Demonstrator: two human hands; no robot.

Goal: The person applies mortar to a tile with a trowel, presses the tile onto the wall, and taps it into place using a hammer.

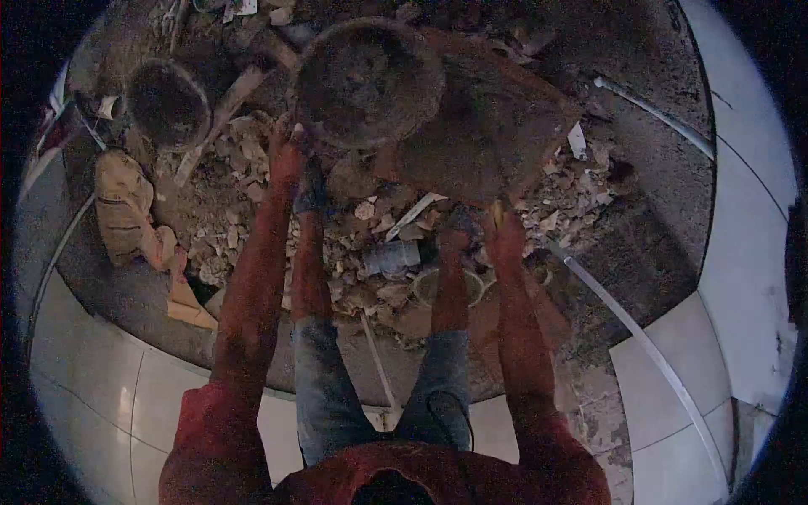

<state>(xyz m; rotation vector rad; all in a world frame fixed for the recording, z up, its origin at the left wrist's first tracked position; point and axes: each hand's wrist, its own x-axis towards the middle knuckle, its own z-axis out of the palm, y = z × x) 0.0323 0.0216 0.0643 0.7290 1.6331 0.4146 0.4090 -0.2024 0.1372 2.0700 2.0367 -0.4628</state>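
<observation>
A dark round pan (366, 84) lies over the left part of a reddish-brown rectangular tray (539, 93). My left hand (287, 156) is at the pan's lower left rim, its fingers closed on the edge. At the tray's near corner is my right hand (503, 236), closed, with a small yellowish piece showing at its fingers. What that piece belongs to is too dark to make out. Broken rubble (345, 236) spreads under and between my arms, around my feet.
A dark bucket (168, 105) stands at the left, near a wooden strip (223, 122). A torn tan sack (122, 206) lies at the left edge. A grey cylindrical piece (392, 257) sits in the rubble. A long pale strip (640, 341) runs along the right, by white tiles (665, 370).
</observation>
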